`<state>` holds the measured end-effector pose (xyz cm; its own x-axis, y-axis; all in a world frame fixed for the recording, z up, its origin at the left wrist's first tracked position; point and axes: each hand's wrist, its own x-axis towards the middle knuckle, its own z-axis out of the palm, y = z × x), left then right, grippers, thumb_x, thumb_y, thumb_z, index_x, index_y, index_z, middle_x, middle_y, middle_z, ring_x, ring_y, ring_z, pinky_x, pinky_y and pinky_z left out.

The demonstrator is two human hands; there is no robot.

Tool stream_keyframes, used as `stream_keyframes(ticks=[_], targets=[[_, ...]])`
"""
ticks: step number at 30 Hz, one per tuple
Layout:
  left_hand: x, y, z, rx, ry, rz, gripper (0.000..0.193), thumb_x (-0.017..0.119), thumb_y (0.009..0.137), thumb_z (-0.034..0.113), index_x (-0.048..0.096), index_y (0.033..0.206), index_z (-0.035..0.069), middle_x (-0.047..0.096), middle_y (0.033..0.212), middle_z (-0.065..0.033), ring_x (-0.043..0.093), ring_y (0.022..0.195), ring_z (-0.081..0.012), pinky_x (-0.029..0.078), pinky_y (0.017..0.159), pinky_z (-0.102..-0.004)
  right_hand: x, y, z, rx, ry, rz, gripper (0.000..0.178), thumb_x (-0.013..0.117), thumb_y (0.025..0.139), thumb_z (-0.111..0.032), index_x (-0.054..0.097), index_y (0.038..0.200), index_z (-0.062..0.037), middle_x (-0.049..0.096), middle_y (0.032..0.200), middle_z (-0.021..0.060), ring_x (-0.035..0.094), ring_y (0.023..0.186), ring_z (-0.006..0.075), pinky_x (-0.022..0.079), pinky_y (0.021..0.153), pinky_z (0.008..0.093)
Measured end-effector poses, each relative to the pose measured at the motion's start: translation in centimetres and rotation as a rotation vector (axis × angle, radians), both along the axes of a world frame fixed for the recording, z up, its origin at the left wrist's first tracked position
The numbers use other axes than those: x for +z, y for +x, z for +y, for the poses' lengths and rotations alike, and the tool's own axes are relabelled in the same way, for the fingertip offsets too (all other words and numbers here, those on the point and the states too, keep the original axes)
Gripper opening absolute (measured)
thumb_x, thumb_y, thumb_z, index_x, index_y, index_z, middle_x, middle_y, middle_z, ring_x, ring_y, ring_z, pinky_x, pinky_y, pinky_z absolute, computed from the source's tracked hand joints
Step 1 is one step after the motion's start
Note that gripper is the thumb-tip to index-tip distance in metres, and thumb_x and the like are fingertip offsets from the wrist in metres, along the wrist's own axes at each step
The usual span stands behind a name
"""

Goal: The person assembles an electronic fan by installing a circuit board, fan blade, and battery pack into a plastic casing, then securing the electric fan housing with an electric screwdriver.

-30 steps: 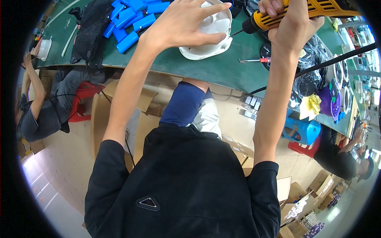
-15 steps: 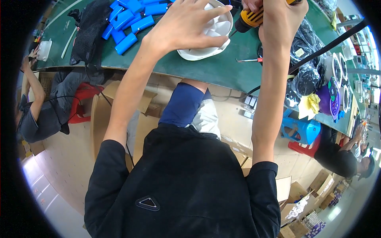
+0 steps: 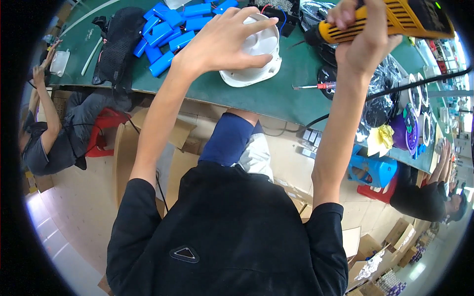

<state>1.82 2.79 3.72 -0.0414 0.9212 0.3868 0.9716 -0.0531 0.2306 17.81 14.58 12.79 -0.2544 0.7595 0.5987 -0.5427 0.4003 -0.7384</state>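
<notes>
My left hand [image 3: 212, 49] lies over a white plastic housing [image 3: 244, 78] near the table's front edge, thumb and fingers spread around its rim and holding it. The housing is hollow, with its open side up. A thin red wire and a blue wire show just beyond it. My right hand [image 3: 365, 44] is closed around a yellow and black power drill [image 3: 395, 22], raised to the right of the housing. The drill's thin bit points left and is apart from the housing. Beneath the drill, a screwdriver [image 3: 326, 86] with a red handle lies on the table.
Several blue battery packs [image 3: 160, 34] lie beyond my left forearm, beside a black mesh bag [image 3: 118, 47]. Plastic-wrapped black parts [image 3: 377, 106], a yellow cloth [image 3: 381, 139] and a purple round part [image 3: 406, 130] crowd the right. A black cable [image 3: 419, 85] crosses there. Co-workers sit at both sides.
My right hand has drawn the drill away to the right, off the housing. My left hand keeps hold of the housing, which sits slightly left and nearer.
</notes>
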Motion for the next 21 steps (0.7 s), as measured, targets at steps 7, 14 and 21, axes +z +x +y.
stream_keyframes(ticks=[7,14,21], targets=[[-0.2,-0.5,-0.8,0.051,-0.011,0.051,0.072,0.067,0.078,0.046,0.054,0.145,0.026,0.048,0.148,-0.0156,0.048,0.131,-0.0383,0.040,0.111,-0.0472,0.0,-5.1,4.1,-0.026,0.115,0.396,0.017,0.072,0.089,-0.013,0.059,0.094,-0.0033,0.052,0.058,0.0015,0.051,0.046,0.0124,0.044,0.046,0.0266],[0.6,0.9,-2.3,0.436,-0.102,0.182,0.074,0.055,0.089,0.067,0.053,0.146,0.020,0.049,0.145,-0.0204,0.051,0.128,-0.0386,0.041,0.109,-0.0477,-0.7,-1.6,2.1,0.088,-0.067,0.084,0.024,0.070,0.095,-0.025,0.060,0.094,-0.0031,0.054,0.058,0.0043,0.052,0.045,0.0120,0.045,0.044,0.0260],[2.3,-2.9,-3.0,-0.051,-0.020,0.118,0.078,0.066,0.083,0.061,0.049,0.149,0.023,0.045,0.150,-0.0189,0.046,0.135,-0.0386,0.040,0.111,-0.0486,-1.0,-0.1,-2.2,0.140,-0.225,-0.056,0.025,0.069,0.096,-0.024,0.056,0.091,-0.0023,0.049,0.054,0.0011,0.046,0.040,0.0095,0.041,0.038,0.0251]])
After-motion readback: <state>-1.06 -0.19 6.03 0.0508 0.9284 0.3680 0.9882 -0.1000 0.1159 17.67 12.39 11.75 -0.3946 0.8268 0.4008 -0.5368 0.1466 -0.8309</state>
